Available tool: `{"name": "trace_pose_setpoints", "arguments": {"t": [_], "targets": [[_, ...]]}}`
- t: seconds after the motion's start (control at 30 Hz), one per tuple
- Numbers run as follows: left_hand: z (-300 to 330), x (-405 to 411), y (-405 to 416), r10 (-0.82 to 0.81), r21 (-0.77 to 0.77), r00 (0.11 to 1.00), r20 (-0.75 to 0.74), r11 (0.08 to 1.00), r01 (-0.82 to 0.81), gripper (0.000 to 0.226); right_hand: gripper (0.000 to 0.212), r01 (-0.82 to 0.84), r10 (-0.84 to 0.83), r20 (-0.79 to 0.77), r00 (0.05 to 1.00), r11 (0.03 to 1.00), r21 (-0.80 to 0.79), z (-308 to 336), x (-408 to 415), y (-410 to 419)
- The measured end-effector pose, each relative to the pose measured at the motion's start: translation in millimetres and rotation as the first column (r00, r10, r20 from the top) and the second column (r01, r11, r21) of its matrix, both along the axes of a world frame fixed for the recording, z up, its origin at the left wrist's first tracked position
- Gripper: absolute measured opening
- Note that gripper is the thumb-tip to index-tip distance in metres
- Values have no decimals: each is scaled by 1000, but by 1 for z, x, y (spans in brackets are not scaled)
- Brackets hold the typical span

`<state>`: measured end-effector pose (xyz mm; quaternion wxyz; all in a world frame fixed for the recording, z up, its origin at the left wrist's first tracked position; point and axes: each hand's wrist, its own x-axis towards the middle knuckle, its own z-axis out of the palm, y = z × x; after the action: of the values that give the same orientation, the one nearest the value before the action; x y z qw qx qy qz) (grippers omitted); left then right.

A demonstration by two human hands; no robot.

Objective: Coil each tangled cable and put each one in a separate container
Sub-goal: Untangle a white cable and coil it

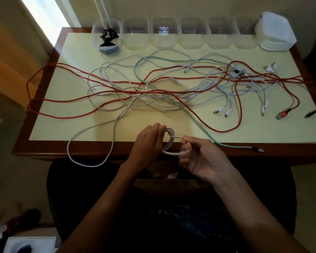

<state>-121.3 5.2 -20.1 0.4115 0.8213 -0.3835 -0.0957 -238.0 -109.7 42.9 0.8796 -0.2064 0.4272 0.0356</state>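
A white cable (pixel 91 164) runs from the tangle (pixel 153 92) down over the table's front edge in a big loop. My left hand (pixel 148 141) pinches a small coil of it at the top, near the front edge. My right hand (pixel 199 157) holds the coil's lower loop in curled fingers. Red, white and mint green cables lie tangled across the table. The mint cable (pixel 226 144) ends in a plug at the front edge. Clear containers (pixel 192 36) line the back; the leftmost container (pixel 106 36) holds a coiled black cable (pixel 109 34).
A stack of white lids (pixel 275 33) stands at the back right corner. Red cable (pixel 28 92) hangs over the left and right table edges. The wooden table rim (pixel 44 148) frames a pale yellow top. A box and dark items lie on the floor at lower left.
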Motion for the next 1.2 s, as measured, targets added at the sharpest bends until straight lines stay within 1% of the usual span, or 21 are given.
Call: {"name": "trace_pose_setpoints", "arguments": {"t": [0.07, 0.1, 0.13, 0.17, 0.2, 0.23, 0.3, 0.37, 0.4, 0.47, 0.53, 0.63, 0.73, 0.77, 0.87, 0.93, 1.03, 1.07, 1.13, 1.17, 1.2], "targets": [[1, 6, 5, -25, -42, 1000, -4, 999, 24, 32, 17, -113, 117, 34, 993, 987, -113, -3, -1, -6], [3, 8, 7, -21, -55, 1000, -5, 998, 20, 31, 21, -183, 201, 26, 979, 934, -307, -5, -3, -7], [5, 8, 8, -5, -65, 1000, -13, 998, 4, 30, 22, -252, 289, -26, 957, 784, -567, -9, -4, -8], [7, 8, 7, 25, -77, 999, -33, 997, -27, 30, 20, -294, 344, -116, 932, 526, -798, -12, -4, -8], [9, 5, 5, 63, -96, 995, -79, 993, -71, 32, 14, -280, 332, -194, 923, 235, -931, -17, -4, -8], [10, 3, 3, 97, -120, 981, -167, 986, -118, 34, 11, -240, 289, -229, 929, 2, -971, -23, -3, -8], [14, -5, 0, 90, -164, 878, -470, 969, -187, 39, 11, -150, 209, -201, 957, -238, -960, -33, -2, -5], [17, -15, -5, 24, -192, 688, -726, 953, -236, 40, 8, -59, 157, -119, 980, -342, -938, -43, 0, 2], [18, -20, -8, 6, -201, 628, -778, 945, -258, 40, 6, -26, 132, -76, 988, -346, -938, -46, 1, 5], [21, -25, -15, 18, -203, 609, -793, 934, -292, 40, 6, -2, 74, -19, 997, -218, -976, -43, 2, 12], [22, -27, -20, 74, -179, 696, -714, 942, -284, 40, 13, -34, 28, -33, 999, 30, -999, -35, 2, 19], [19, -29, -28, 168, -102, 868, -468, 965, -241, 40, 18, -61, 2, -66, 998, 424, -903, -29, 2, 21], [12, -30, -31, 242, -26, 932, -269, 966, -259, 34, 18, 38, -69, -13, 998, 687, -725, -23, 1, 22], [9, -31, -32, 250, -4, 940, -234, 966, -258, 33, 19, 52, -84, -12, 996, 717, -695, -21, 1, 22], [9, -36, -33, 216, 28, 958, -189, 976, -215, 33, 31, -52, -38, -103, 994, 669, -742, -19, -1, 19], [9, -35, -31, 136, -28, 942, -306, 988, -152, 33, 29, -31, -50, -99, 994, 729, -684, -18, 0, 16], [10, -26, -23, -59, -191, 778, -625, 978, -80, 39, 22, 94, -95, 21, 995, 874, -478, -16, 4, 13], [11, -23, -20, -84, -208, 745, -661, 975, -75, 40, 21, 118, -105, 55, 993, 903, -414, -15, 5, 13], [10, -22, -18, -67, -201, 751, -657, 975, -89, 39, 21, 140, -115, 93, 989, 927, -347, -17, 6, 15], [9, -22, -18, -41, -192, 764, -643, 975, -110, 39, 21, 115, -90, 83, 992, 913, -391, -18, 6, 17], [8, -22, -18, -14, -184, 776, -630, 974, -132, 38, 19, 50, -33, 43, 999, 853, -519, -20, 6, 19]]}}
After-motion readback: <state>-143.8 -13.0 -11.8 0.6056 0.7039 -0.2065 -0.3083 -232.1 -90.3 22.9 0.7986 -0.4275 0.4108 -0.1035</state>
